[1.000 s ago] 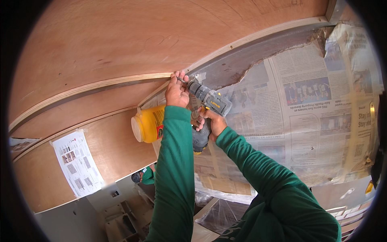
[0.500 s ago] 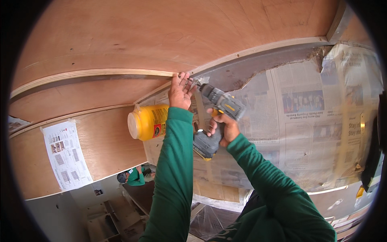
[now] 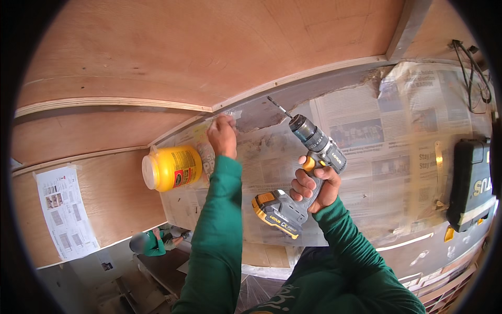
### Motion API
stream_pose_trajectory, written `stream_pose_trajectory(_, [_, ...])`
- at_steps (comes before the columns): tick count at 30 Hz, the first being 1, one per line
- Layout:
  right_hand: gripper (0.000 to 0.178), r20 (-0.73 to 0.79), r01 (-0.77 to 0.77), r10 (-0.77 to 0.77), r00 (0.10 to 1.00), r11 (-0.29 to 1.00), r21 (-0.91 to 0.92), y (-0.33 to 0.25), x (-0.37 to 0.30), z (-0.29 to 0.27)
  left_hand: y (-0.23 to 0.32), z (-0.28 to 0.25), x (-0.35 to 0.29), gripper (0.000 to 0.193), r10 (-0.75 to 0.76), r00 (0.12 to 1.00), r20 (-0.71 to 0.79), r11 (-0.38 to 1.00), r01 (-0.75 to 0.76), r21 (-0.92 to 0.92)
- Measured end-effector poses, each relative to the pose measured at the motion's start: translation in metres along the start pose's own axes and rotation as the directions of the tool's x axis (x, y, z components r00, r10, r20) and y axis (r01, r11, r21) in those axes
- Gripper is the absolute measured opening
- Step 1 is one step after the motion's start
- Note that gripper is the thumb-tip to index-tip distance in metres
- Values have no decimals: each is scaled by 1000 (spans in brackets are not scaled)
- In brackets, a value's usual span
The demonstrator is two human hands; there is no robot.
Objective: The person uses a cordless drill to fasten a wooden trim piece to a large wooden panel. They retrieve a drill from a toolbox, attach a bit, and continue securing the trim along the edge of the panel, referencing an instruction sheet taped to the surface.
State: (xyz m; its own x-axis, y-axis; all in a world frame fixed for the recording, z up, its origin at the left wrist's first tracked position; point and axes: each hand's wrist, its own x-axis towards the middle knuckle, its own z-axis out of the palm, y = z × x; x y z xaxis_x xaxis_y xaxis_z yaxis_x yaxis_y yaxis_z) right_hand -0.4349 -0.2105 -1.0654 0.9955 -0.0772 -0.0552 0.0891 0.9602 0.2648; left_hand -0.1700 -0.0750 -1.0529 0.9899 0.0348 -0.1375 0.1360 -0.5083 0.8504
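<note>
Gripping drill (image 3: 303, 172), right hand (image 3: 314, 186) hides trigger.

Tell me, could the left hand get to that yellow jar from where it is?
Probably yes: the left hand rests on the newspaper just right of the yellow jar, with nothing between them.

Yellow tub (image 3: 171, 168) with white lid beside white printed sheet (image 3: 65, 212) on plywood.

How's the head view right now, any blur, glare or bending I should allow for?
Head view: even daylight, no strong glare; fisheye bends the plywood edge toward the rim, corners black; drill sharp, left hand slightly soft; person below small and dim.
</note>
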Motion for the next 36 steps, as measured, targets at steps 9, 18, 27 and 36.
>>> stream_pose_trajectory(9, [40, 34, -10, 14, 999, 991, -132, -15, -31, 21, -19, -15, -99, 36, 471, 835, 285, 716, -550, 429])
stream_pose_trajectory(18, [40, 56, -91, 109, 992, 963, -252, -6, -63, 42, 102, -25, -182, 52, 209, 793, 572, 881, 101, -462])
stream_pose_trajectory(27, [36, 277, -214, 281, 919, 945, -249, 47, -94, 62, 121, -90, -267, 50, 525, 665, 530, 797, -167, -580])
stream_pose_trajectory(36, [34, 102, -183, 371, 923, 656, -732, 95, -128, 104, 110, -141, -320, 41, 320, 836, 447, 471, 269, -840])
